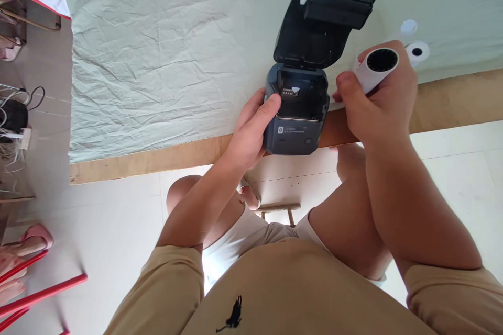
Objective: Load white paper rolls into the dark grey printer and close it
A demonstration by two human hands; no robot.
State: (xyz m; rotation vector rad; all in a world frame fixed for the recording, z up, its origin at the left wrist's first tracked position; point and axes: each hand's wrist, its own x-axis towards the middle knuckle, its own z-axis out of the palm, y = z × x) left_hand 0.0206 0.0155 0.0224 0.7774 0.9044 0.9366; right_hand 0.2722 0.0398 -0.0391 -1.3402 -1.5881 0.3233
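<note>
My left hand [251, 125] grips the left side of a dark portable label printer [294, 131], its thumb over the edge of the paper bay. The printer's black lid [314, 26] is swung up, so the inside with a small printed sticker shows. A power button sits on its front face. Fingers wrapped round it, my right hand [387, 99] holds a white paper roll [371, 78] with a dark hollow core, just right of the printer. Beyond that hand another small white roll [417, 52] with a black core lies on the cloth, beside a white round piece [409, 26].
A pale green wrinkled cloth [165, 52] covers the table, whose bare wooden edge [157, 159] faces me. Under it stands a small wooden stool [279, 209]. Cables [13, 136], red bars [43, 293] and another person's foot in a pink slipper [37, 238] are at left.
</note>
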